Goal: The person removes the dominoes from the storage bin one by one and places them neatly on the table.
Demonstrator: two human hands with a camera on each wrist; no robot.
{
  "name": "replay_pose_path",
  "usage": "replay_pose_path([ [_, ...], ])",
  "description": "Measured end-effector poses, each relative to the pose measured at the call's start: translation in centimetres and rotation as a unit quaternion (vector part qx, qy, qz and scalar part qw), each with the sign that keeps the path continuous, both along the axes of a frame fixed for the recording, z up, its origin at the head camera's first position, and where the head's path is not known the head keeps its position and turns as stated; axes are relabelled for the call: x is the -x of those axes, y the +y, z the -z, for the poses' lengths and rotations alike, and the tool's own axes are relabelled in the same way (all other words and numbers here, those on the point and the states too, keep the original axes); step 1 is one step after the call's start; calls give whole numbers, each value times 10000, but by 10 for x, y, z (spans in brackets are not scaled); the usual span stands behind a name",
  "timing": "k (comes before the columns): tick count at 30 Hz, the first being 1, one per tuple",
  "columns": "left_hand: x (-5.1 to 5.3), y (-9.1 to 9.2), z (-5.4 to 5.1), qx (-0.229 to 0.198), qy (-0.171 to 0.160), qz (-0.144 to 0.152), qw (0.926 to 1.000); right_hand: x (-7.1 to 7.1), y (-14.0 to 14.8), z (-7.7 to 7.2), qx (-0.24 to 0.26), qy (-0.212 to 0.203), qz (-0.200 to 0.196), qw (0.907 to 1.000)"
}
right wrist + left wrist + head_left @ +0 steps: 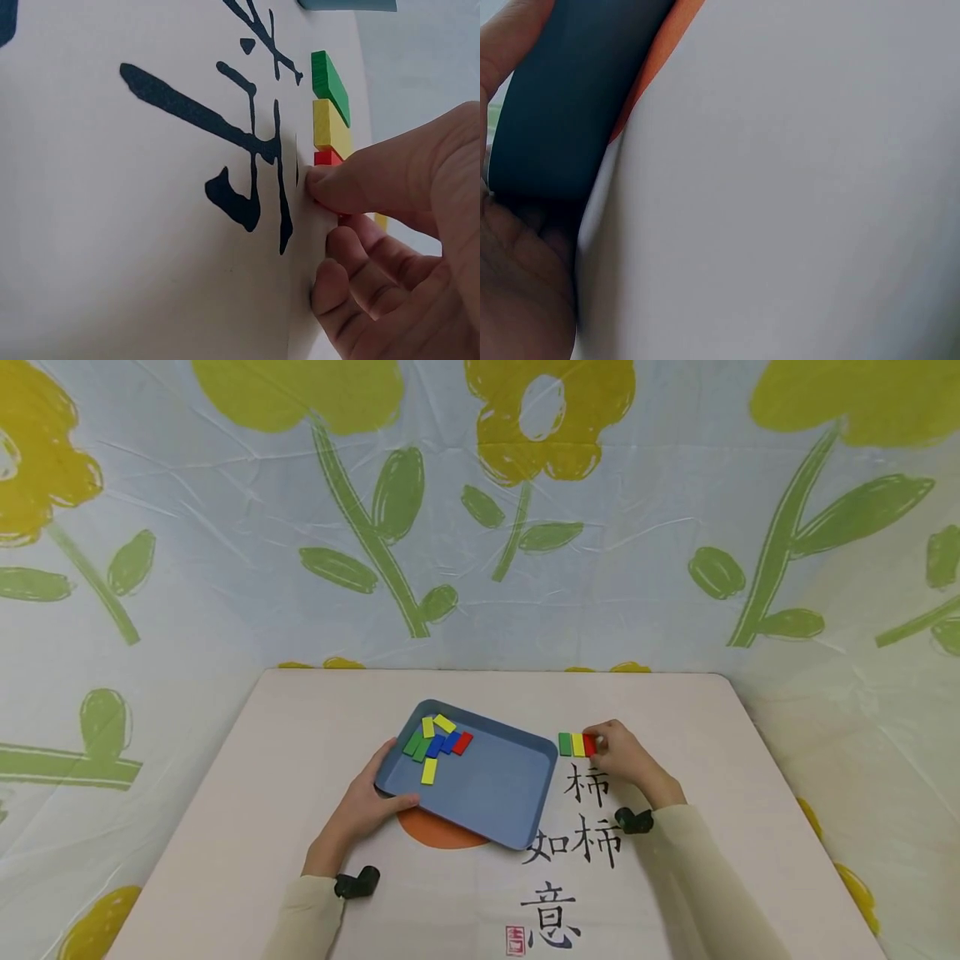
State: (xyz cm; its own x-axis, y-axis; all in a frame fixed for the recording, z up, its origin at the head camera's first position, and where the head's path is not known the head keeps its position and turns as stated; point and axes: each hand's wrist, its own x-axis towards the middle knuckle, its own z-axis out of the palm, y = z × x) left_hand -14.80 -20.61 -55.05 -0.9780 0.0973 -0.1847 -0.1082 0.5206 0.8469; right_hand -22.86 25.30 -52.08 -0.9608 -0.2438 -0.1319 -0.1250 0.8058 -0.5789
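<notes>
A blue-grey tray [495, 785] lies slanted on the table. My left hand [358, 810] grips its near left corner, thumb over the rim and fingers along the outer side. In the left wrist view the tray's dark wall [555, 112] sits between thumb and palm. To the right of the tray, a green block [565, 744], a yellow block [577, 744] and a red block [589, 745] form a row. My right hand [628, 760] pinches the red block, beside the yellow one. In the right wrist view, the thumb covers much of the red block [326, 157].
Several blocks lie in the tray's left part: yellow blocks [429, 771], green blocks [413, 742], blue blocks [436, 746] and a red block [462, 743]. Black characters [551, 914] and an orange shape [442, 831] mark the table. A flowered cloth [600, 602] hangs behind.
</notes>
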Motion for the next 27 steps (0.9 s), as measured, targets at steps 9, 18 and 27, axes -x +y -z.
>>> replay_pose_path([
  [9,-1,0,0,-49,8,-11,10000,-2,1,-6,-9,98,-75,9999],
  [18,-1,0,0,-68,14,-11,10000,2,-11,-15,104,184,10,9998],
  [27,-1,0,0,-68,21,11,10000,6,-48,-31,666,325,-230,9970],
])
